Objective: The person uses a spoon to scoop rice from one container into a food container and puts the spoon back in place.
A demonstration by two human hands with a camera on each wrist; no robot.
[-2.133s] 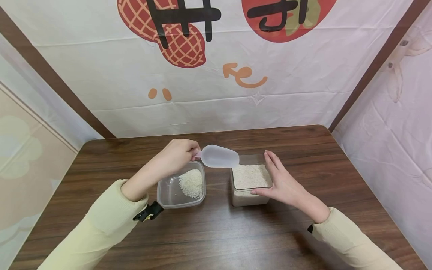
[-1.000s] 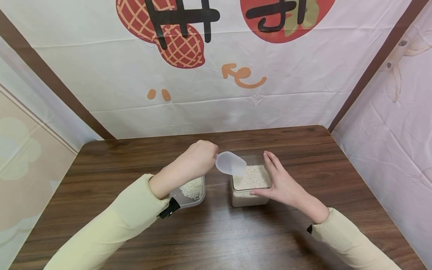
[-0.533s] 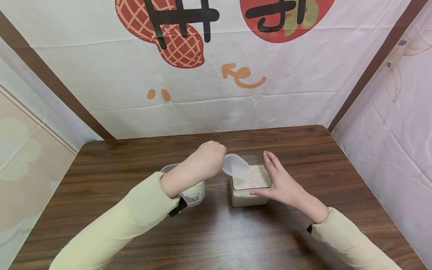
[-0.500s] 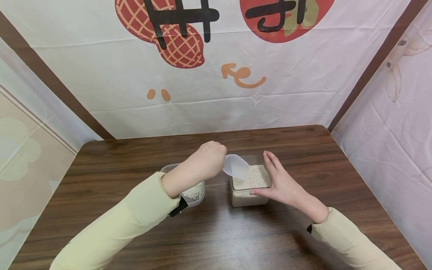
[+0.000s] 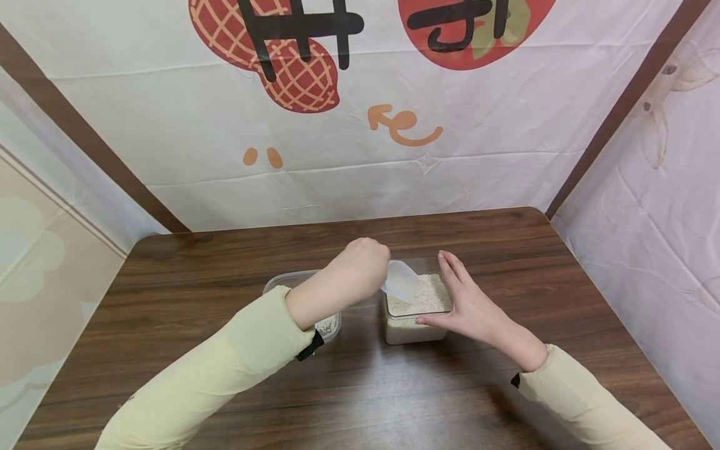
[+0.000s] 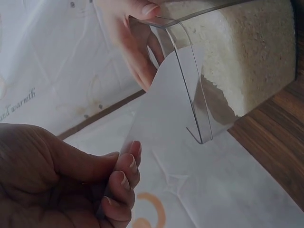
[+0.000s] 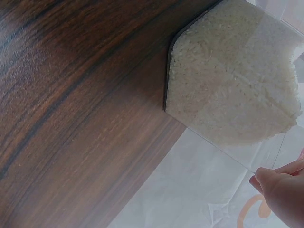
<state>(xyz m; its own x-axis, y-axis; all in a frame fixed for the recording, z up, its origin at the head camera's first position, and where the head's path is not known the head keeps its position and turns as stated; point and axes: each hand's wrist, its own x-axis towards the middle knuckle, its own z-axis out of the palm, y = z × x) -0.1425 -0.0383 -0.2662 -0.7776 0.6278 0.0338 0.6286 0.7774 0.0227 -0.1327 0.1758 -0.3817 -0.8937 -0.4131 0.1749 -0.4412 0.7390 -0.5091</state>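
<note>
1. Sleeves: two, pale yellow, entering from the near edge of the tabletop [image 5: 360, 400]. A black strap shows at the left cuff.
2. Right hand [image 5: 469, 309]: fingers straight and spread, laid flat against the right wall and near corner of the box [image 5: 417, 330]. It curls round nothing. Judged purpose: to steady the box against the push of the scoop.
3. Box: clear, square, nearly full of rice [image 5: 430, 294], standing on the tabletop right of centre. The right wrist view shows the rice [image 7: 228, 80] heaped up to the wall.
4. Left hand [image 5: 362, 269]: fingers curled tight round the scoop's handle, wrist bent down. The left wrist view shows the fingers [image 6: 124, 172] folded over the handle; the handle itself is hidden.
5. Scoop [image 5: 400, 281]: white, translucent, tilted mouth-down, tip dipped into the rice at the box's left side. The tilt suits digging in, by my judgement. Load inside: cannot tell.
6. Tub [image 5: 281, 284]: clear, shallow, rounded, just left of the box and apart from it, mostly covered by the left forearm. A little rice shows at its near right corner.
7. Backdrop [image 5: 360, 144]: white sheet with peanut print, behind the far edge.
8. Count: hands 2, scoops 1, containers 2 (box 1, tub 1).
</note>
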